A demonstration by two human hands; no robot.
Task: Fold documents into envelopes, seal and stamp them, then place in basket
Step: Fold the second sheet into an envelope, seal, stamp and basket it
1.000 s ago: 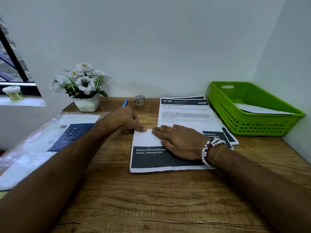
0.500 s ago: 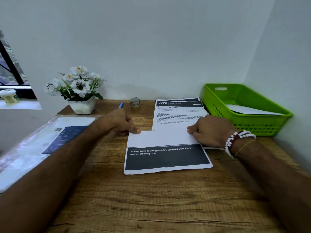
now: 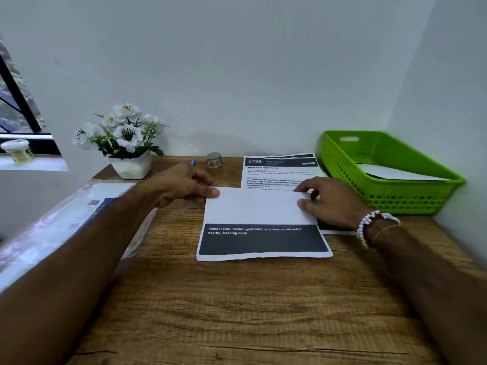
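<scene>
On the bench [image 3: 237,312], left hand [image 3: 184,184] and right hand [image 3: 329,201] pinch the part-folded document [image 3: 259,209]. Green basket [image 3: 395,201] holds one sheet [image 3: 395,173]; enveloping, sealing, stamping look still ahead.

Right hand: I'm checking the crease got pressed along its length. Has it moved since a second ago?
Yes. The right hand slid rightward from the middle of the folded document to its right edge, nearer the green basket.

Wooden desk [image 3: 237,312] ran under the grip, white pot of white flowers [image 3: 130,167] sat beyond it to the left against the wall, blue pen [image 3: 193,162] poked out just beyond the grip, and a pale lidded jar [image 3: 18,151] stood far left on the window sill [image 3: 39,164].
</scene>
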